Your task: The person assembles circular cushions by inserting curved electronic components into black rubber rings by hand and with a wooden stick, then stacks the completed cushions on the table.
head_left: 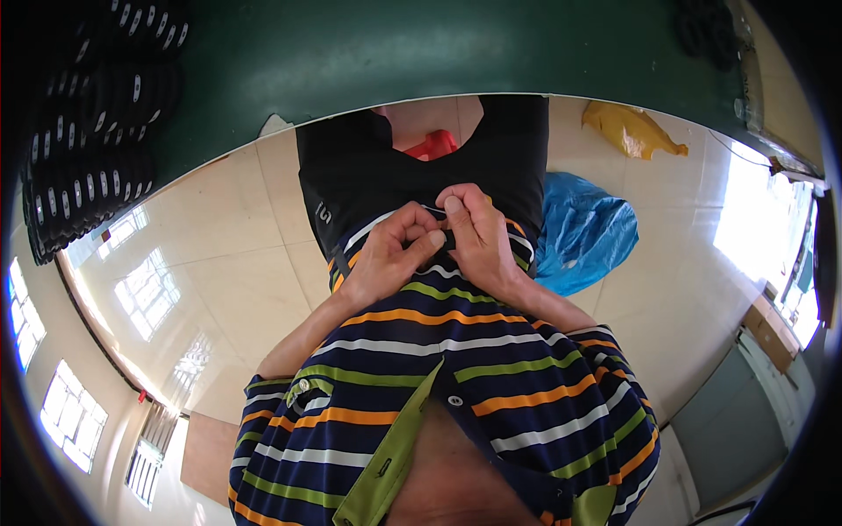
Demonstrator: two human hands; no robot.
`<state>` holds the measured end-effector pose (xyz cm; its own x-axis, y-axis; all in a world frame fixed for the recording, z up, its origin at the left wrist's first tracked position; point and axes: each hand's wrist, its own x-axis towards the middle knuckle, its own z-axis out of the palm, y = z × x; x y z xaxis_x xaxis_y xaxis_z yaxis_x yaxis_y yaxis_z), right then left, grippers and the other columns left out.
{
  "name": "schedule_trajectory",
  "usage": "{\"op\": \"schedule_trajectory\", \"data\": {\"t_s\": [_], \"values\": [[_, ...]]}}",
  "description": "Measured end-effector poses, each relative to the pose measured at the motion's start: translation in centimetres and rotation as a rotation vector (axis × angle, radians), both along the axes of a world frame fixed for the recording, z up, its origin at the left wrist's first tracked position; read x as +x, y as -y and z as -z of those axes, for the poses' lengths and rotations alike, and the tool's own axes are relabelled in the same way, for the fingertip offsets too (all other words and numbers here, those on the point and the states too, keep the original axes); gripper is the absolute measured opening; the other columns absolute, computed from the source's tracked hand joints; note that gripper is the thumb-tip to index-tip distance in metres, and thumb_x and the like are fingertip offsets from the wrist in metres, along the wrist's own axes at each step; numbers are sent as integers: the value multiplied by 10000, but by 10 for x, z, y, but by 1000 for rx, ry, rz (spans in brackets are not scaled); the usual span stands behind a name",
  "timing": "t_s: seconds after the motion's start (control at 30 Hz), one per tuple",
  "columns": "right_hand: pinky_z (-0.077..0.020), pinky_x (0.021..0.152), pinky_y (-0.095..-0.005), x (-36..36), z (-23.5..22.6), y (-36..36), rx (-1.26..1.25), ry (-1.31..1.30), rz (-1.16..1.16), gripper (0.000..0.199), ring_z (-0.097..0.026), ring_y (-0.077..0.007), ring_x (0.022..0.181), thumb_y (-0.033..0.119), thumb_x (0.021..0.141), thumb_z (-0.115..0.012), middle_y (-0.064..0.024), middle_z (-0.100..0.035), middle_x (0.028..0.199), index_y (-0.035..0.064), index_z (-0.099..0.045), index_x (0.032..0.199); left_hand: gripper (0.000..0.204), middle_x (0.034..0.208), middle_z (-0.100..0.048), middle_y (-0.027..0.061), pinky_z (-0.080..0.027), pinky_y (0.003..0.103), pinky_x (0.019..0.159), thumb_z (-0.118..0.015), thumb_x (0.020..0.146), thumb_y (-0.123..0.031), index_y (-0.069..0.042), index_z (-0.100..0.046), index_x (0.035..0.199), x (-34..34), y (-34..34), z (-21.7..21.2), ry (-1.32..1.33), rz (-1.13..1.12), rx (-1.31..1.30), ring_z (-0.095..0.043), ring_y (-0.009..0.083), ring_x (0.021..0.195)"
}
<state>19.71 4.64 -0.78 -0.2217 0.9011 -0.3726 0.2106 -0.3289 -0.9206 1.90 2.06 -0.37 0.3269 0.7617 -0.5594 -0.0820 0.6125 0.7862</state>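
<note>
Both hands are together in front of my waist, close to the striped shirt (pixel 412 316) and above the black trousers (pixel 517 158). My left hand (pixel 386 256) is closed, its thumb pressed toward the curled fingers. Beside it, my right hand (pixel 481 241) is closed too, with thumb and forefinger in a pinch. A small dark bit shows between the two hands, but I cannot make out whether it is a separate thing or part of the clothing. The fingers hide most of what they hold.
A green table (pixel 395 53) spans the front. Black rings with white labels (pixel 88 175) are stacked at its left; more dark rings (pixel 706 35) lie far right. A blue plastic bag (pixel 583 232), a yellow bag (pixel 631 131) and a red object (pixel 432 145) lie below the tabletop.
</note>
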Motion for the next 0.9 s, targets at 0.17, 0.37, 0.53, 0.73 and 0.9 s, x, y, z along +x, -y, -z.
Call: {"op": "schedule_trajectory", "data": {"t_s": [0.17,0.37,0.53,0.73,0.9], "values": [[-497,610,-416,-2,-4,-5,79,96,-116,160,-665,-323,659,148,1083,-514,-177,-641,774,11,-590,1115,113,728,-573,-32,-386,209,606,-647,1042,-116,-41,-563,1047,0,-1,1,72,-19,-20,-479,30,656],[-517,630,-385,-1,8,-6,105,53,-141,201,-677,-304,679,188,1096,-494,-155,-651,777,18,-586,1147,133,747,-585,-36,-380,209,608,-656,1048,-138,-46,-560,1047,-2,-4,3,88,6,-9,-470,29,668],[-507,619,-286,5,2,-13,-299,-115,-127,269,-615,-131,687,245,1122,-460,-61,-608,798,23,-596,1190,145,766,-600,-33,-401,208,636,-666,1048,-148,-50,-559,1034,-4,8,15,249,-104,-122,-496,37,694],[-478,586,-247,11,10,-14,-334,-198,-188,301,-551,-74,715,279,1134,-440,-25,-566,821,36,-610,1185,148,786,-621,-18,-462,212,700,-669,1048,-151,-50,-563,1030,-1,8,14,250,-166,-100,-558,51,722],[-465,605,-239,7,7,-15,-356,-209,-86,291,-527,-70,686,279,1134,-443,-15,-573,815,41,-609,1159,155,933,-673,35,-521,279,872,-666,1047,-161,-28,-629,1118,-1,0,7,267,-185,-172,-649,120,836]]}}
